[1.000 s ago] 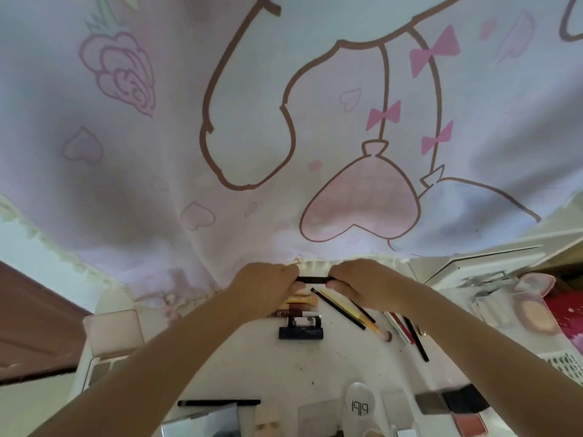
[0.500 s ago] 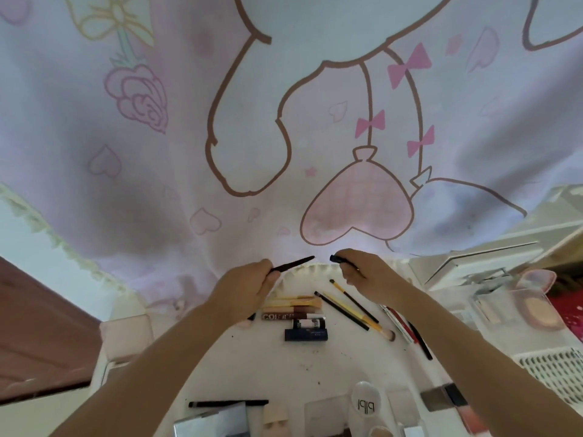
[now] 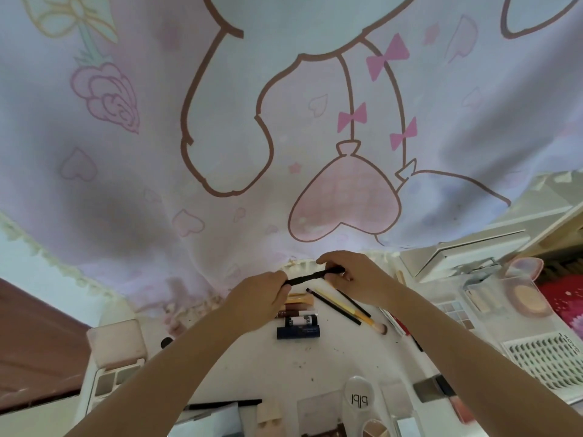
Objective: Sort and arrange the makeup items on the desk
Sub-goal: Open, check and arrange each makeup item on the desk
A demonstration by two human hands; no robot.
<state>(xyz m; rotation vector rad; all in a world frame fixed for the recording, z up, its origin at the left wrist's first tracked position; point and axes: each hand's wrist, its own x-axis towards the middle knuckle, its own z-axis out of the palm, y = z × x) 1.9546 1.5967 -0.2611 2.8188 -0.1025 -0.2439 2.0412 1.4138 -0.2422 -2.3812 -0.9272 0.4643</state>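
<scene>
Two hands meet over the far middle of the desk (image 3: 331, 354), but start nearer you. Closest to you a white oval case (image 3: 357, 395) reads "pipi", seen upside down; it is the only lettering you can read cleanly. A black pencil (image 3: 224, 404) lies flat to its left, and a lash tray (image 3: 545, 364) sits at the right edge. Further out, short tubes (image 3: 298, 323) lie stacked side by side; their labels are too blurred to read. Beside them lie loose pencils (image 3: 334, 305) and a brush (image 3: 362, 316), angled across each other.

Beyond those, your left hand (image 3: 255, 301) curls round the lower end of the black pen (image 3: 307, 278), and your right hand (image 3: 353, 275) pinches its upper end, probably the cap. The pen hangs in the air above the tubes, touching nothing on the desk. Both grips are closed and narrow.

Judging by its looks, the pen is light, stiff and smooth, so it may slip or roll once set down. Hold the barrel at mid-length, not the tip, and lay it parallel with the other pencils. Behind everything hangs the cartoon curtain (image 3: 157, 152).
</scene>
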